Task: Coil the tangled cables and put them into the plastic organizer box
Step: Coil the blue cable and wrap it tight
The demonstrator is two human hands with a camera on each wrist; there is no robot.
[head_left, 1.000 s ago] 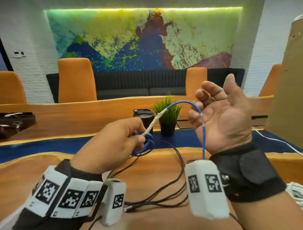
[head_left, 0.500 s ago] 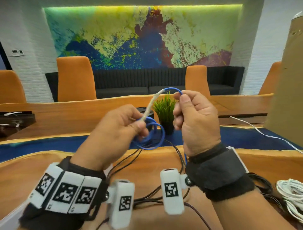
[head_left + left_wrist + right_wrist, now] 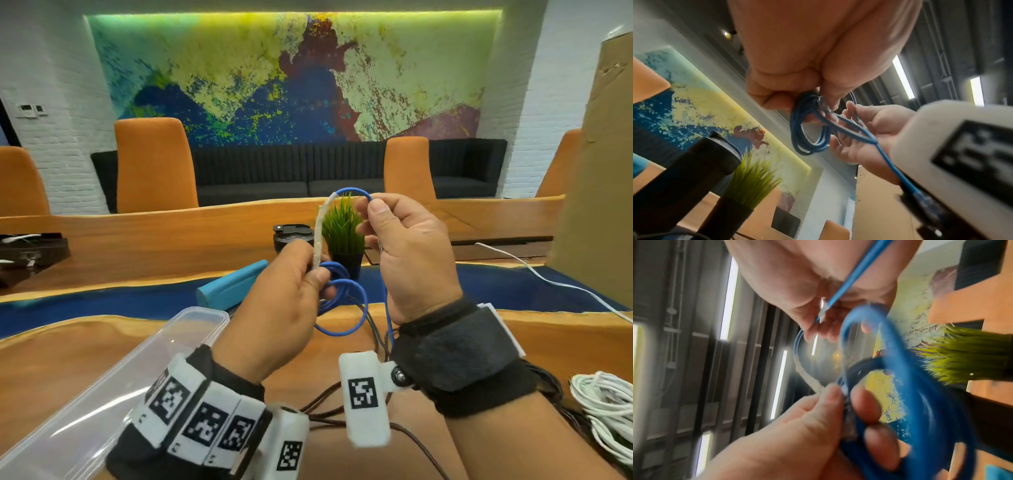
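Observation:
My left hand [image 3: 310,274] pinches a small coil of blue cable [image 3: 342,305] in the air above the table; the coil [image 3: 809,129] hangs under its fingers. A white-wrapped stretch of the cable [image 3: 320,233] arcs up to my right hand [image 3: 376,219], which pinches the blue strand at the top of the loop. The blue cable [image 3: 855,272] then runs down across the right palm. The clear plastic organizer box [image 3: 113,383] lies open at the lower left on the wooden table [image 3: 85,342]. Black cables [image 3: 325,404] trail on the table beneath my wrists.
A bundle of white cable [image 3: 606,404] lies at the right edge. A light blue case [image 3: 229,284], a black cup [image 3: 291,236] and a small potted plant [image 3: 342,236] stand behind my hands. A cardboard panel [image 3: 596,171] rises at the right.
My right hand turned over, closed on the cable and carried a loop up toward the left hand. The view dropped, bringing the box and blue case into sight.

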